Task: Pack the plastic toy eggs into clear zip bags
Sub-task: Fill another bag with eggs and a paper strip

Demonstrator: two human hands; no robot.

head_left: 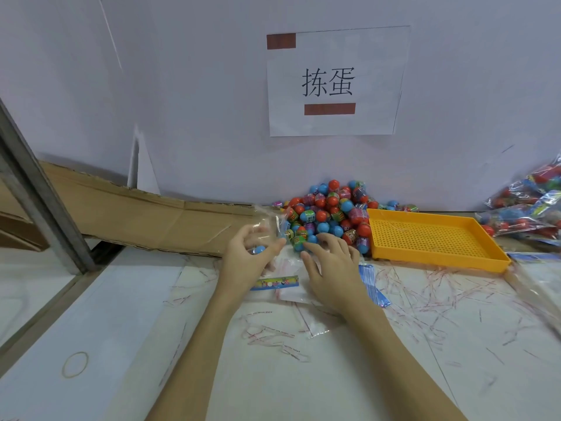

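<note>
Near the tabletop's far edge, the left hand [246, 259] grips a clear zip bag [267, 230] holding 1 blue egg. Right hand [329, 262] fingers, spread, touch the multicoloured plastic toy egg pile [331, 211]. Keep the bag mouth wide; pinch eggs singly.

Bright, even light (edges bowed, soft).

A white paper sign [335, 82] is stuck on the wall above the pile of toy eggs [329, 212]. Two big black Chinese signs on it read 拣蛋. The eggs have little labels, and the paper strip [274, 282] below them has print, but both are too small to read.
</note>
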